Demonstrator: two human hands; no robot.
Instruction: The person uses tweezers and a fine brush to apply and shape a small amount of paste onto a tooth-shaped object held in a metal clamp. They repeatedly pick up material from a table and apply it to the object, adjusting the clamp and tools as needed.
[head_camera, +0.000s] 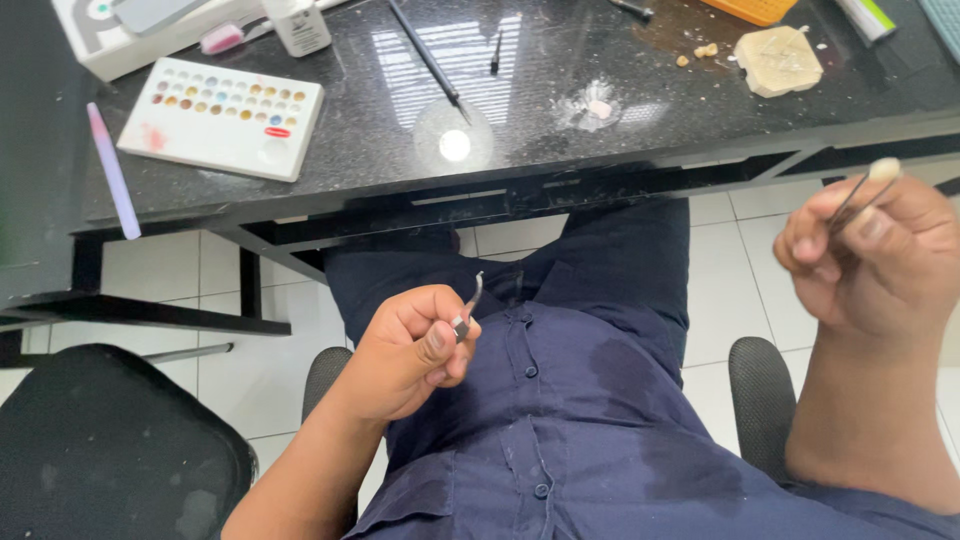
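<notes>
My left hand (410, 350) is held over my lap, fingers curled round a thin curved metal hand tool (470, 305) whose tip points up. My right hand (870, 255) is raised at the right edge of view and pinches metal tweezers (858, 200). The tweezers grip a small pale tooth-shaped piece (885, 168) at their tip. Both hands are below and in front of the black desk (560, 130).
On the desk lie a white palette with several coloured dots (222, 118), a small round glass dish (454, 137), a thin brush (425, 55), a lilac pen (112, 170), a white bottle (298, 25) and a beige plaster block (778, 60). Black chair arms flank my lap.
</notes>
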